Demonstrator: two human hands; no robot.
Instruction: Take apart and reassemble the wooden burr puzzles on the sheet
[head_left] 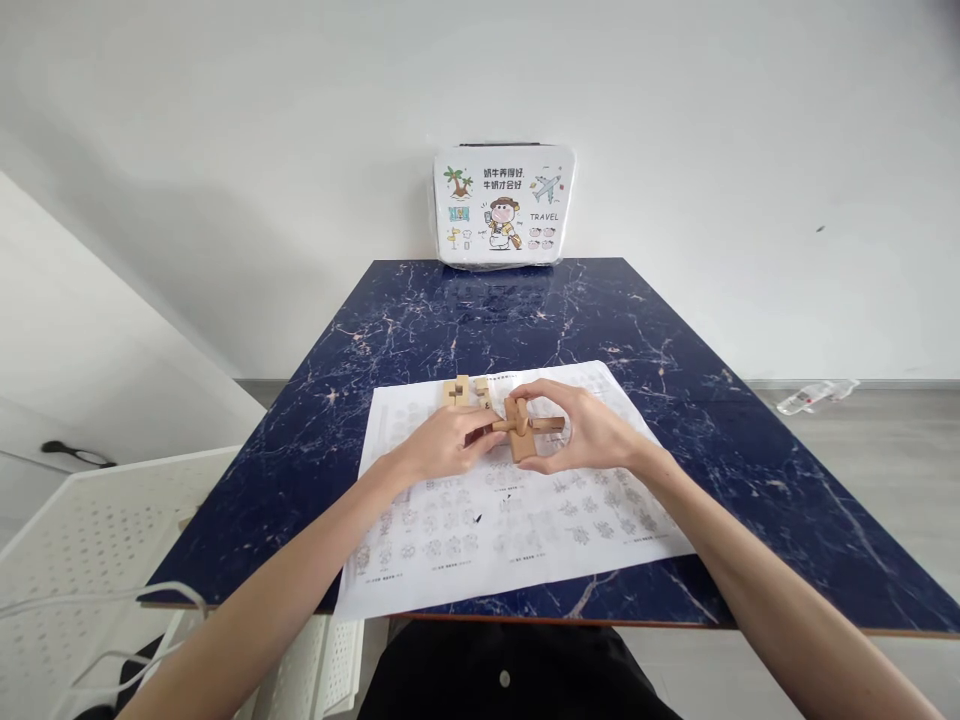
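Observation:
A wooden burr puzzle (523, 442) of brown interlocking bars is held between both hands, above the printed sheet (465, 575). My left hand (446, 440) is closed on its left side, thumb and fingertips on a bar there. On the right, my right hand (585, 430) grips the block from top and bottom between fingers and thumb. A bar sticks out toward my right palm. Just beyond my left hand lies a pale notched wooden piece (455, 390). Another pale wooden piece (482, 386) is beside it, partly hidden by the fingers.
The sheet with small assembly drawings lies on a dark blue marbled table (495, 320). At the back, a white cartoon-printed case (505, 205) leans against the wall. White perforated shelving (97, 510) and a white cable (97, 600) are at left. A clear plastic bottle (817, 396) lies on the floor at right.

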